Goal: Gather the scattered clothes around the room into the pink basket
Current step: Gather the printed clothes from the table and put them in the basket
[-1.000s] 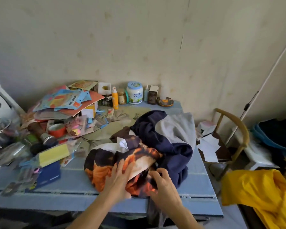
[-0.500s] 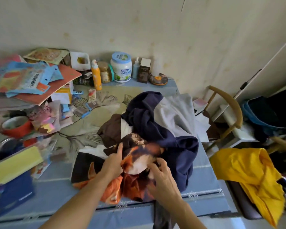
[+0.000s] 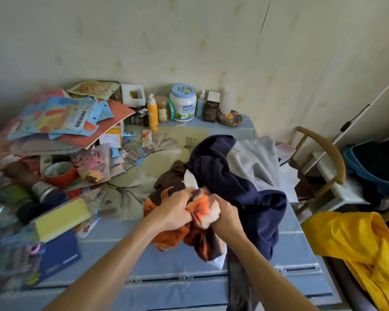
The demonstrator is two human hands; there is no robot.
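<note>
Nearest: left grip [image 3: 175, 209] and right grip [image 3: 226, 217], both clenched into the orange-and-brown garment [image 3: 166, 240], bunched between them near the front of the blue surface [image 3: 166, 277]. Part of it drooping over the front edge. Just behind and touching: navy garment [image 3: 229, 176], heaped, with a grey garment [image 3: 254, 162] under or beside it, hard to tell which. Left of the heap: loose packets [image 3: 61, 117], tape roll [image 3: 58, 172], then jars and bottles along the wall, white tub [image 3: 183, 102] among them. Off to the right, clear of the surface: yellow garment [image 3: 357, 241] draped low, wooden chair [image 3: 323, 149] behind it, blue bin [image 3: 355, 167] further back. Pink basket nowhere in view. Judged early in the task: nothing seen in any basket, one item in hand, at least navy, grey and yellow left to collect, plus the carry to the basket.
</note>
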